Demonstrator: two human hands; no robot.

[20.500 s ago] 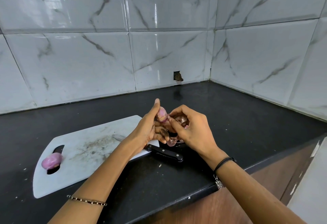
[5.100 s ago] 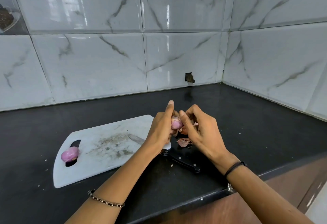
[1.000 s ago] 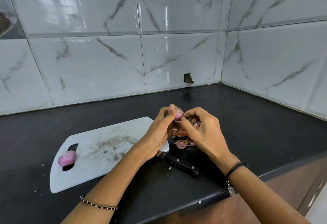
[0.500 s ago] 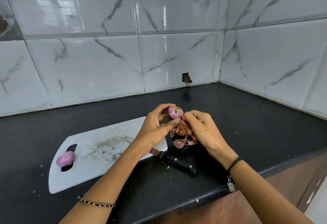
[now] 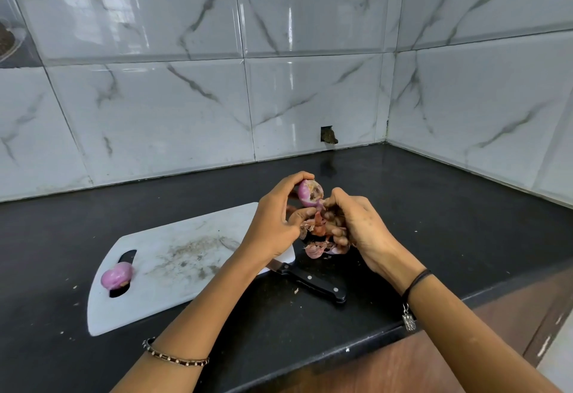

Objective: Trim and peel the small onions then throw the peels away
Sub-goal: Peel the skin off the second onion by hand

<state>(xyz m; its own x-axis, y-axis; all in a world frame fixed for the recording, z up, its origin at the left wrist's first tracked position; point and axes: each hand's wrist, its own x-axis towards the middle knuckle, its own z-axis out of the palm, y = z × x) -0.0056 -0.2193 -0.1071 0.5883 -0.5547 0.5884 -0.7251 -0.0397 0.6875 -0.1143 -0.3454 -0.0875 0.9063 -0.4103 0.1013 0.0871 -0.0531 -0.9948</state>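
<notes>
My left hand (image 5: 274,222) holds a small purple onion (image 5: 310,192) by its fingertips above the counter, cut end turned up. My right hand (image 5: 356,225) pinches the skin at the onion's lower right side, with loose brownish peels (image 5: 316,225) bunched against its fingers. More peels (image 5: 319,250) lie on the black counter just below the hands. A second, peeled onion (image 5: 116,274) rests at the left end of the white cutting board (image 5: 173,268), over its handle slot.
A black-handled knife (image 5: 313,282) lies half on the board's right corner, handle toward the counter's front edge (image 5: 356,340). White marble-look tiles wall the back and right; a small hole (image 5: 328,135) shows low in the back wall. Bare black counter (image 5: 449,206) stretches right.
Over the last second the onion turned in my left hand so its cut end faces up, and my right hand's pinch shifted to its lower side. The board onion and knife stayed put.
</notes>
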